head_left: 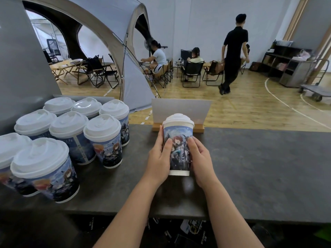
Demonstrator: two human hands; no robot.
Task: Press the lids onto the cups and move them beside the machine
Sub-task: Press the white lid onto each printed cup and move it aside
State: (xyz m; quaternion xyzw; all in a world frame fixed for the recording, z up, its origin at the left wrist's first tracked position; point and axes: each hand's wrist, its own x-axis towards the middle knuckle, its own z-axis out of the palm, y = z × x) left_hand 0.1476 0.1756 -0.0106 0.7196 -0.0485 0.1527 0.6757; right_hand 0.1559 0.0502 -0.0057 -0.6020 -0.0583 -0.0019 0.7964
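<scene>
A printed paper cup [179, 140] with a white lid [178, 119] stands upright on the dark counter [259, 167], near its far edge. My left hand [160, 156] grips its left side and my right hand [199, 157] grips its right side, thumbs across the front print. The lid sits on the rim. To the left stands a cluster of several lidded cups [71, 136] of the same print, the nearest one [44, 169] at the front left. A large grey machine body [19, 68] rises behind that cluster at the far left.
A white card in a wooden holder [179, 111] stands just behind the held cup at the counter's far edge. Beyond the counter are a tent, folding chairs, seated people and a person walking. Dark printed packages [188, 233] lie below the counter's front edge.
</scene>
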